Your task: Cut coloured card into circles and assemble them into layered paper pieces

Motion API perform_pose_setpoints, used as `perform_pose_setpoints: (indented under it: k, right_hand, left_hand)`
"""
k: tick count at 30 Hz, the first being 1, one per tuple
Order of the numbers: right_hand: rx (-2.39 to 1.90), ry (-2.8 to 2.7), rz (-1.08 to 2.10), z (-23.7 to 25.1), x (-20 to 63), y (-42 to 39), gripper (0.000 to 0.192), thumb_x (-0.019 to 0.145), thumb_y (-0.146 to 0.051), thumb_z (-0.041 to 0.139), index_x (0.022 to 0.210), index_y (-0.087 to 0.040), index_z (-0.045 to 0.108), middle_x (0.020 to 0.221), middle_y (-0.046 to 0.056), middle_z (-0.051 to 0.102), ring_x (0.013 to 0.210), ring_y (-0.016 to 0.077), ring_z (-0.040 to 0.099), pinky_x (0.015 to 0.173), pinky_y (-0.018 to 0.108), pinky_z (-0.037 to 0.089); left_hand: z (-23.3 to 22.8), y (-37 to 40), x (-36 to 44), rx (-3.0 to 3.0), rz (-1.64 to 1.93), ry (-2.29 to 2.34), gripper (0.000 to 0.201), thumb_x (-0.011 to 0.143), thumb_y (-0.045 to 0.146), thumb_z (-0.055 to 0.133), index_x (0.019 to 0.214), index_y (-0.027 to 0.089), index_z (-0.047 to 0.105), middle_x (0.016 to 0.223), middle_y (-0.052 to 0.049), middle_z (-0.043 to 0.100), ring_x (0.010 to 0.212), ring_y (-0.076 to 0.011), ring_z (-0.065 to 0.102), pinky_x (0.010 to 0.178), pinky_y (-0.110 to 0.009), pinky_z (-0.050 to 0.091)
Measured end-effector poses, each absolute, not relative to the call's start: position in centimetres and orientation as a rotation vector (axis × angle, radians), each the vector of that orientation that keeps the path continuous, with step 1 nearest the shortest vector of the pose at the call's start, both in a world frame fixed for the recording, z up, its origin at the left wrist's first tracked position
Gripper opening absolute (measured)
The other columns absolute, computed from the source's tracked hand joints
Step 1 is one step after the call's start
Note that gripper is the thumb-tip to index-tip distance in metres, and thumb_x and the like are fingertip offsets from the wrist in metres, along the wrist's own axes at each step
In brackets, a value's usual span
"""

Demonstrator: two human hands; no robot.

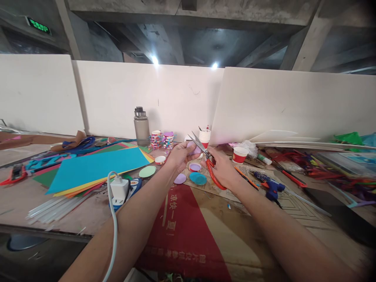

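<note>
My left hand (179, 154) holds a small lilac paper piece (194, 148) above the table. My right hand (223, 169) grips red-handled scissors (209, 163), whose open blades point up and left at the lilac piece. Just below the hands lie cut paper discs: a lilac disc (180, 178), a teal disc (197, 178), a green disc (147, 171) and a small pink ring-shaped one (195, 167). They rest on brown cardboard (235, 231) with a red printed patch.
A stack of coloured sheets topped by cyan paper (98, 166) lies at left, near a white charger and cable (117, 192). A grey bottle (141, 127), tape rolls (161, 140), red paper cups (240, 154) and a blue glue gun (268, 186) stand around. White boards wall the back.
</note>
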State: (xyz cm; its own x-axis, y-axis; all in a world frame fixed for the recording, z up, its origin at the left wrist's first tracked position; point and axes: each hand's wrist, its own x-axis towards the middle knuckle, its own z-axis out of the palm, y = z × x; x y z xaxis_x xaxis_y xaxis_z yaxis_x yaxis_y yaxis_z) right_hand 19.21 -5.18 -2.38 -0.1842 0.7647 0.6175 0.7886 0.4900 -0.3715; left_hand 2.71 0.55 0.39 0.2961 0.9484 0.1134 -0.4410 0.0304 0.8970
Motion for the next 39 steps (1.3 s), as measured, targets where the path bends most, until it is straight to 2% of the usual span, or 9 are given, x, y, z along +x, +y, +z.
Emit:
perform_pose_setpoints:
  k: [8, 14, 23, 28, 33, 39]
  right_hand:
    - [-1.335, -1.951, -0.023, -1.9, 19.2, -5.6, 0.043, 0.088, -0.041, 0.059, 0.125, -0.019, 0.059, 0.103, 0.011, 0.071, 0.093, 0.0248, 0.064, 0.082, 0.034, 0.047]
    - [-1.365, -1.970, -0.007, -1.6, 19.5, -5.8, 0.047, 0.088, -0.044, 0.059, 0.129, -0.020, 0.058, 0.101, 0.010, 0.072, 0.085, 0.0229, 0.064, 0.077, 0.032, 0.047]
    - [-1.339, -1.969, -0.081, -1.7, 19.6, -5.7, 0.050, 0.088, -0.044, 0.060, 0.133, -0.021, 0.056, 0.108, 0.012, 0.070, 0.092, 0.0255, 0.064, 0.080, 0.034, 0.048]
    - [-1.323, -1.973, -0.070, -1.5, 19.5, -6.0, 0.051, 0.089, -0.043, 0.060, 0.134, -0.021, 0.055, 0.105, 0.012, 0.070, 0.087, 0.0243, 0.063, 0.078, 0.034, 0.048]
    - [-1.389, -1.980, -0.053, -1.2, 19.6, -6.1, 0.054, 0.089, -0.046, 0.059, 0.136, -0.021, 0.055, 0.101, 0.012, 0.070, 0.079, 0.0229, 0.061, 0.073, 0.033, 0.047]
    - [-1.384, -2.025, -0.103, -1.2, 20.1, -5.8, 0.054, 0.089, -0.047, 0.059, 0.136, -0.020, 0.055, 0.101, 0.012, 0.071, 0.084, 0.0243, 0.064, 0.078, 0.034, 0.047]
  left_hand:
    - [0.3, 0.6, 2.4, 1.094, 1.176, 0.602, 0.018, 0.072, 0.016, 0.078, 0.066, 0.012, 0.062, 0.066, -0.001, 0.065, 0.059, -0.0083, 0.062, 0.058, -0.017, 0.056]
    - [0.5, 0.8, 2.2, 1.138, 1.170, 0.597, 0.019, 0.074, 0.016, 0.076, 0.065, 0.012, 0.060, 0.062, 0.000, 0.062, 0.058, -0.0075, 0.060, 0.056, -0.016, 0.055]
    - [0.0, 1.0, 2.1, 1.217, 1.181, 0.597, 0.021, 0.071, 0.019, 0.079, 0.064, 0.012, 0.060, 0.062, -0.001, 0.062, 0.059, -0.0093, 0.062, 0.058, -0.019, 0.055]
    - [0.1, 0.9, 1.9, 1.230, 1.169, 0.576, 0.017, 0.070, 0.019, 0.080, 0.073, 0.012, 0.065, 0.063, 0.000, 0.063, 0.056, -0.0086, 0.061, 0.056, -0.019, 0.055]
    - [0.4, 0.8, 1.9, 1.248, 1.153, 0.573, 0.022, 0.068, 0.021, 0.082, 0.072, 0.012, 0.062, 0.065, 0.000, 0.064, 0.058, -0.0099, 0.063, 0.055, -0.020, 0.056]
    - [0.6, 0.8, 1.6, 1.294, 1.141, 0.595, 0.025, 0.066, 0.024, 0.084, 0.072, 0.012, 0.063, 0.064, -0.001, 0.064, 0.061, -0.0113, 0.065, 0.056, -0.020, 0.055]
